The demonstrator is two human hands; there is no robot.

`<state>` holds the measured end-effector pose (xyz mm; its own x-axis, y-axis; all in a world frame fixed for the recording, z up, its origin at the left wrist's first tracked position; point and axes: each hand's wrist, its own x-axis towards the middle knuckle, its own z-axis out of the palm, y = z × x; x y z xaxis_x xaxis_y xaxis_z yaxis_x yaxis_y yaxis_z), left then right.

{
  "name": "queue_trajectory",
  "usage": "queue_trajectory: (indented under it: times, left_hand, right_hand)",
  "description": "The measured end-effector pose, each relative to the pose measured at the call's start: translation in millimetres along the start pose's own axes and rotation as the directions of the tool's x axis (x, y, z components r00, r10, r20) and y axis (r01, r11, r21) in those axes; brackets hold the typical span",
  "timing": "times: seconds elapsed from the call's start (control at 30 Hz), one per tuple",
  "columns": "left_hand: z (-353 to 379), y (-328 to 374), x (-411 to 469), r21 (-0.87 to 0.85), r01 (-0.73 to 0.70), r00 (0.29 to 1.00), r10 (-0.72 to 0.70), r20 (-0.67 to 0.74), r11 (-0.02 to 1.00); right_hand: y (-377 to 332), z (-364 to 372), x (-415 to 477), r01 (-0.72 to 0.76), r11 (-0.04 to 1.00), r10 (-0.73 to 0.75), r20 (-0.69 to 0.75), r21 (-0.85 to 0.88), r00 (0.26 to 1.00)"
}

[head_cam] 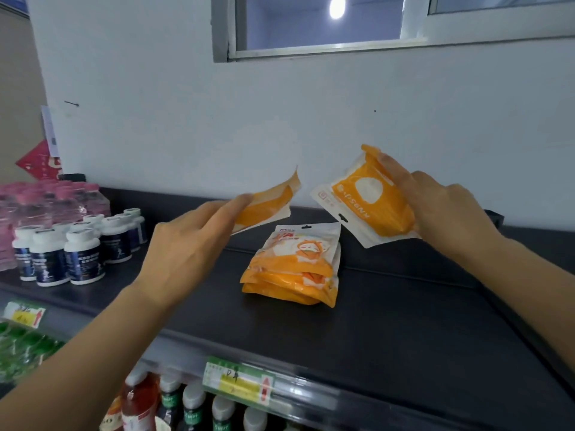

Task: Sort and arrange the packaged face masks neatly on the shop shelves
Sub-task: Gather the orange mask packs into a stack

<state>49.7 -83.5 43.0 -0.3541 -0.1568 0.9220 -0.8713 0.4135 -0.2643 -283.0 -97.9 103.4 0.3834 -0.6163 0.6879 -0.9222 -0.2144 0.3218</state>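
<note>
A small stack of orange-and-white mask packets (294,264) lies flat on the dark top shelf (389,312). My left hand (186,244) holds one orange mask packet (267,205) by its near edge, tilted above and to the left of the stack. Up at the right, my right hand (441,206) grips another orange mask packet (370,202), upside down and raised above the shelf near the white wall.
White-capped dark supplement bottles (77,244) stand at the left of the shelf, with pink-capped water bottles (46,203) behind them. Below the shelf's front edge with its green price tag (239,384) stand more bottles (186,405). A window (342,23) sits high in the wall.
</note>
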Motion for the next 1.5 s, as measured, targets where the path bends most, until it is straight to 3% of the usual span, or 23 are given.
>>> queue_trajectory:
  times: [0.1, 0.2, 0.4, 0.6, 0.83, 0.9, 0.93, 1.0, 1.03, 1.1, 1.17, 1.23, 1.3, 1.4, 1.5]
  left_hand:
    - [9.8, -0.8, -16.1, -0.065, -0.179, 0.984, 0.178, -0.021, 0.982]
    - [24.0, -2.7, -32.5, -0.118, -0.380, 0.921, 0.387, 0.041, 0.917]
    - [59.9, -8.1, -51.1, -0.202, -0.584, 0.779, 0.613, 0.133, 0.786]
    - [78.3, -13.6, -58.5, -0.274, -0.667, 0.671, 0.718, 0.183, 0.693]
    - [90.9, -17.6, -64.8, -0.340, -0.573, 0.694, 0.662, 0.283, 0.746]
    - [94.5, -19.5, -70.0, -0.406, -0.461, 0.742, 0.593, 0.312, 0.789]
    - [95.1, -19.9, -71.7, -0.485, -0.333, 0.787, 0.522, 0.329, 0.808]
    - [96.2, -21.6, -73.1, -0.632, 0.070, 0.867, 0.267, 0.422, 0.772]
    - [93.3, -22.2, -70.1, -0.640, 0.305, 0.855, 0.094, 0.511, 0.705]
    - [90.7, -25.9, -63.6, -0.518, 0.667, 0.692, -0.188, 0.697, 0.535]
    - [92.3, -30.5, -61.2, -0.385, 0.860, 0.467, -0.216, 0.857, 0.335]
    - [93.2, -33.0, -61.1, -0.360, 0.933, 0.359, -0.109, 0.927, 0.011]
    - [90.1, -34.2, -57.4, -0.315, 0.918, 0.311, -0.058, 0.949, -0.240]
    - [85.4, -36.7, -53.0, -0.283, 0.901, 0.293, -0.020, 0.956, -0.330]
    - [82.0, -33.6, -51.6, -0.326, 0.889, 0.352, 0.023, 0.936, -0.320]
  right_hand:
    - [-6.5, 1.4, 10.0, -0.024, 1.000, 0.024, -0.014, -0.002, 1.000]
    - [-13.1, -1.4, 18.6, -0.050, 0.999, 0.049, -0.046, -0.015, 0.998]
    - [-28.5, 4.4, 22.6, -0.030, 0.999, 0.028, -0.075, -0.023, 0.997]
    - [-47.7, 12.2, 18.0, 0.062, 0.997, -0.068, -0.182, -0.041, 0.981]
    - [-71.8, 0.6, 16.0, 0.068, 0.985, -0.107, -0.244, -0.161, 0.964]
    - [-88.7, -0.5, 10.0, 0.102, 0.977, -0.147, -0.246, -0.189, 0.958]
    - [-99.1, 1.1, 5.0, 0.131, 0.972, -0.178, -0.247, -0.198, 0.953]
    - [-120.6, 10.2, -9.6, 0.214, 0.950, -0.267, -0.240, -0.225, 0.933]
    - [-130.0, 17.9, -19.3, 0.265, 0.936, -0.318, -0.233, -0.230, 0.919]
    - [-145.9, 35.8, -39.4, 0.324, 0.917, -0.373, -0.210, -0.234, 0.904]
    - [-158.1, 49.3, -54.2, 0.333, 0.917, -0.370, -0.160, -0.220, 0.915]
    - [-165.8, 57.1, -60.5, 0.330, 0.926, -0.351, -0.099, -0.182, 0.931]
    - [-170.4, 58.0, -59.4, 0.333, 0.933, -0.343, -0.056, -0.134, 0.938]
    - [-173.8, 56.0, -52.7, 0.319, 0.944, -0.318, 0.022, -0.090, 0.948]
    - [-177.4, 54.0, -47.0, 0.298, 0.953, -0.293, 0.079, -0.062, 0.953]
